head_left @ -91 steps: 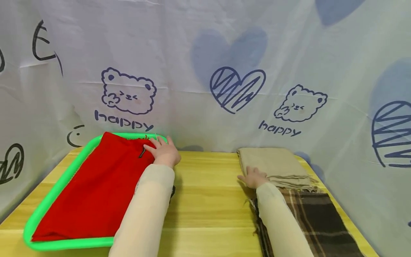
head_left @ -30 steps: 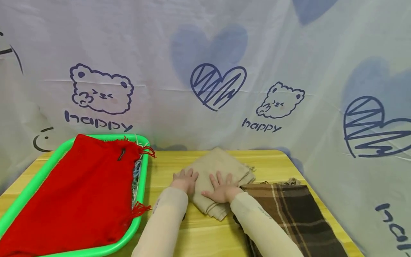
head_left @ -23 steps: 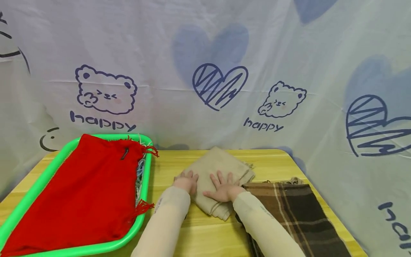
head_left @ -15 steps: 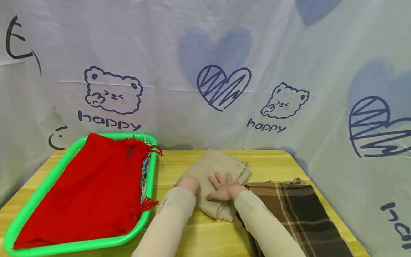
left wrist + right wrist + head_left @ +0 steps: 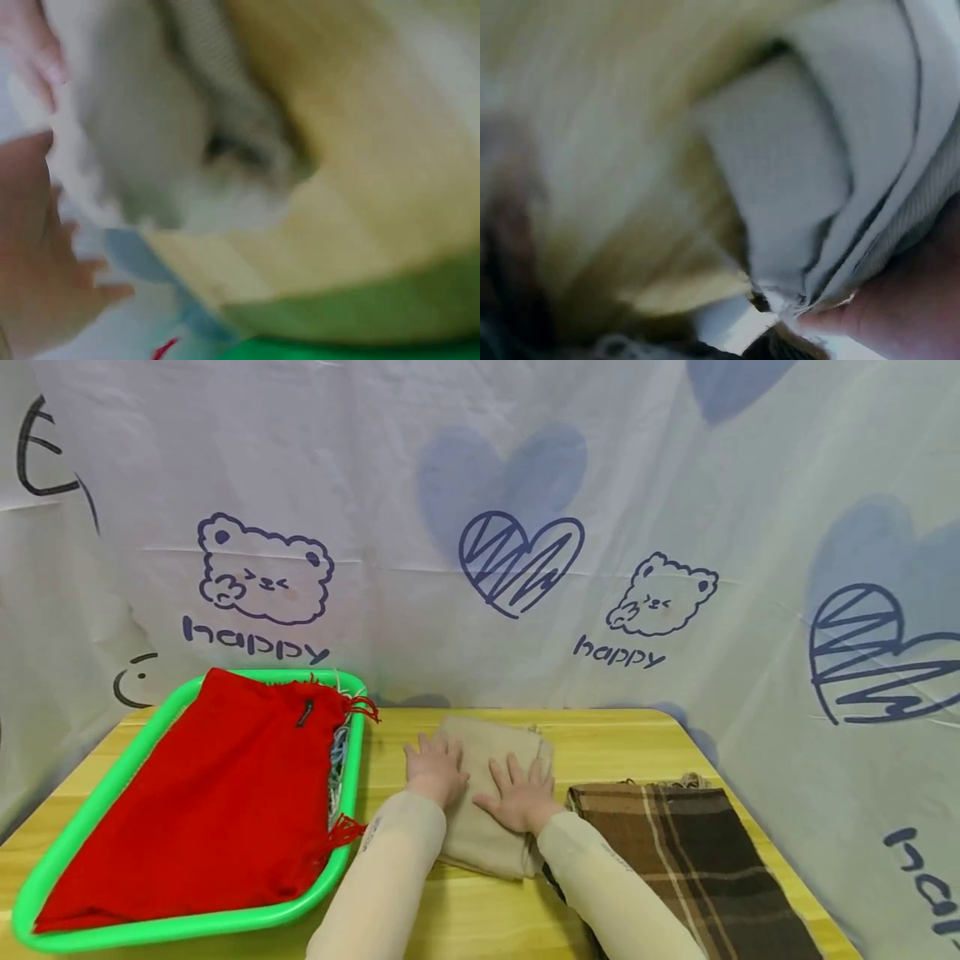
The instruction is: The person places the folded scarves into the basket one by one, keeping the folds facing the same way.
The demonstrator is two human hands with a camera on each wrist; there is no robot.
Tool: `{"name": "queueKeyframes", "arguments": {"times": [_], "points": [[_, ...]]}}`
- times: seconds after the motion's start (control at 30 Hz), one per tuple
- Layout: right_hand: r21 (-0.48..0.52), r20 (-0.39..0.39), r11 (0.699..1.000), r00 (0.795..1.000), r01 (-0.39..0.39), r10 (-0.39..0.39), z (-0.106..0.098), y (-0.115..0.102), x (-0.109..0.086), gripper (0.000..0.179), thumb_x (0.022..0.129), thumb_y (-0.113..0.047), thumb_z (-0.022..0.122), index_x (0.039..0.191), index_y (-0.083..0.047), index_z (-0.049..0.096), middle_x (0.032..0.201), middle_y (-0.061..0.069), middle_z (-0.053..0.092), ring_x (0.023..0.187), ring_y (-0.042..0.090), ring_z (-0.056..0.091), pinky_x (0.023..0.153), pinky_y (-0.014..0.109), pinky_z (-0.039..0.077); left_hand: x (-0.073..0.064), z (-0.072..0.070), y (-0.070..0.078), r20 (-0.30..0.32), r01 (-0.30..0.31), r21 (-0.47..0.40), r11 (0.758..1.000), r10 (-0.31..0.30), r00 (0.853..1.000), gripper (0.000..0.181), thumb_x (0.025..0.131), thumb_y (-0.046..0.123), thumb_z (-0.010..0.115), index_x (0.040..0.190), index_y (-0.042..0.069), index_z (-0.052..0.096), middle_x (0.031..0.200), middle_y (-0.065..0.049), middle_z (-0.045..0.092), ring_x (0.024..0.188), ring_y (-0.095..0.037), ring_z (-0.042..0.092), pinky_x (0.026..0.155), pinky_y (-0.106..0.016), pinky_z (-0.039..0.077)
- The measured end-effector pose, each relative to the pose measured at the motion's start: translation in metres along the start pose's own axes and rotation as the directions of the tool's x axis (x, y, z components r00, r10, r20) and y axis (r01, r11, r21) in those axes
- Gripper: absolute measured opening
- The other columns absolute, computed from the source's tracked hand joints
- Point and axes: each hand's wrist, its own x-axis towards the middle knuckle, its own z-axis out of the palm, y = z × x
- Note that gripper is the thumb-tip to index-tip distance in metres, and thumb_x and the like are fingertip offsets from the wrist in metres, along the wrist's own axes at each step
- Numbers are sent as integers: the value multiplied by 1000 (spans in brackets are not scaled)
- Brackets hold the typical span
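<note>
A folded beige scarf (image 5: 480,839) lies in the middle of the table, its long sides running roughly front to back. On its left part rests my left hand (image 5: 437,768), fingers spread. My right hand (image 5: 519,795) lies on its right part with fingers spread too. In the left wrist view the left hand (image 5: 45,270) is blurred beside the scarf (image 5: 135,112). Layered folds of the scarf (image 5: 795,150) show in the right wrist view, with part of the right hand (image 5: 907,300) along their edge.
Left of the hands stands a green tray (image 5: 187,931) holding a folded red scarf (image 5: 202,802) with fringes over the rim. A brown plaid scarf (image 5: 697,852) lies folded at the right, partly under my right forearm. A printed white cloth (image 5: 420,635) hangs behind the wooden table (image 5: 622,735).
The beige scarf has come from the back right to the middle and turned from slanted to nearly straight. My left hand has moved from beside the tray onto it; both hands rest there.
</note>
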Motion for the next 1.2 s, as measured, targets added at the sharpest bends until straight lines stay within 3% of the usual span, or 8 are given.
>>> {"name": "queueKeyframes", "arguments": {"times": [0.13, 0.3, 0.53, 0.77, 0.87, 0.97, 1.07, 1.2], "points": [[23, 54, 1000, 998, 17, -18, 3, -3, 1, 71, 93, -64, 25, 152, -24, 14, 159, 9, 8, 137, 55, 9, 107, 63, 24, -7, 15, -6, 89, -39, -119, 992, 49, 995, 55, 98, 39, 41, 148, 18, 30, 156, -5, 21, 143, -38, 15, 111, -59, 20], [34, 107, 998, 993, 48, -52, 4, 3, 5, 69, 94, -62, 27, 152, -26, 12, 159, 6, 6, 139, 52, 7, 108, 61, 24, -7, 15, -2, 162, 20, -219, 976, 17, 987, 54, 96, 33, 46, 146, 15, 34, 156, -8, 22, 142, -41, 17, 108, -62, 24], [56, 171, 996, 982, 76, -84, 3, 25, 10, 67, 95, -60, 29, 151, -31, 8, 160, 1, 0, 142, 47, 2, 110, 63, 15, 17, 54, 11, 73, -1, -179, 984, 14, 997, 55, 92, 21, 48, 145, 14, 35, 154, -16, 24, 134, -48, 29, 106, -56, 33], [220, 79, 971, 991, 91, -110, 4, 33, 10, 66, 96, -50, 40, 151, -23, 17, 159, 7, 7, 141, 49, 4, 107, 68, 14, -26, 10, 32, 174, 83, -215, 973, -45, 984, 55, 94, 21, 49, 146, 12, 33, 155, -13, 22, 137, -47, 23, 102, -57, 38], [339, -51, 941, 998, -9, 28, 5, 27, 7, 74, 92, -44, 52, 151, -12, 19, 155, 17, 17, 137, 52, 17, 105, 65, 24, -21, 6, 25, 162, 79, -274, 959, -35, 986, 56, 95, 26, 47, 146, 9, 31, 155, -16, 18, 135, -51, 23, 102, -62, 32], [498, -140, 852, 955, -161, 263, 4, 19, 6, 85, 86, -41, 61, 148, -2, 19, 145, 29, 27, 126, 53, 32, 99, 61, 33, -4, 12, 14, 121, 128, -404, 906, -85, 989, 63, 96, 29, 45, 148, 3, 23, 154, -25, 10, 131, -56, 23, 101, -64, 31], [632, -116, 730, 900, -261, 421, -3, 13, 6, 89, 82, -39, 65, 144, 6, 21, 136, 35, 34, 119, 52, 38, 95, 59, 36, -1, 15, 4, 71, 203, -589, 782, -200, 977, 64, 96, 23, 42, 145, -8, 16, 148, -36, 12, 127, -56, 27, 101, -60, 32], [766, -8, 594, 920, -246, 391, -11, 14, 3, 82, 85, -31, 62, 140, 14, 22, 137, 38, 32, 121, 50, 40, 99, 56, 37, 3, 17, -4, 65, 270, -745, 610, -337, 939, 60, 92, 18, 45, 136, -17, 22, 130, -40, 35, 118, -53, 38, 97, -57, 37]]}}
